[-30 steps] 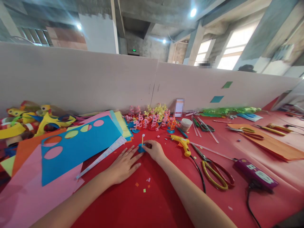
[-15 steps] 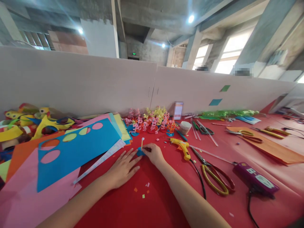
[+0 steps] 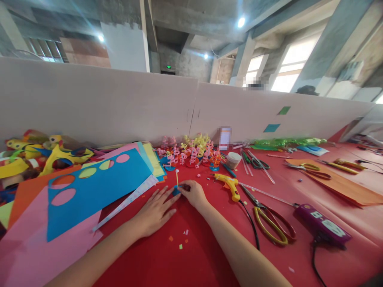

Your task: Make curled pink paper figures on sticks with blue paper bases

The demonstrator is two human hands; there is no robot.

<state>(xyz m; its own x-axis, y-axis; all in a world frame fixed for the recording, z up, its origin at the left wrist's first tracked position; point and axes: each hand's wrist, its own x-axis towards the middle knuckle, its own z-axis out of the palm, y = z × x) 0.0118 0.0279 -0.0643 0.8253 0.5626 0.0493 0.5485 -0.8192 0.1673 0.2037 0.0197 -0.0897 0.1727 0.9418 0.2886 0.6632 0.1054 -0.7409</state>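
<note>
My right hand (image 3: 193,195) has its thumb and fingers closed on a small blue piece (image 3: 175,191), foam or paper. From that piece rises a thin yellow stick (image 3: 177,179) with a pale, star-like tip. Flat on the red table (image 3: 167,267) lies my left hand (image 3: 155,209), fingers spread, its fingertips close beside the blue piece. The right fingers hide part of the blue piece. Just beyond both hands stand several pink, yellow and orange curled paper ornaments (image 3: 191,153), some on blue bases.
On the left, a blue sheet with round holes (image 3: 119,185) overlaps pink and orange sheets. To the right lie a yellow glue gun (image 3: 229,185), large scissors (image 3: 269,219) and a purple corded device (image 3: 323,227). A white cup (image 3: 233,160) stands behind. Small scraps (image 3: 180,246) lie in front.
The yellow stick's top has shifted slightly left and up, and the blue piece looks a little tipped between my right fingers. My left hand stays in place.
</note>
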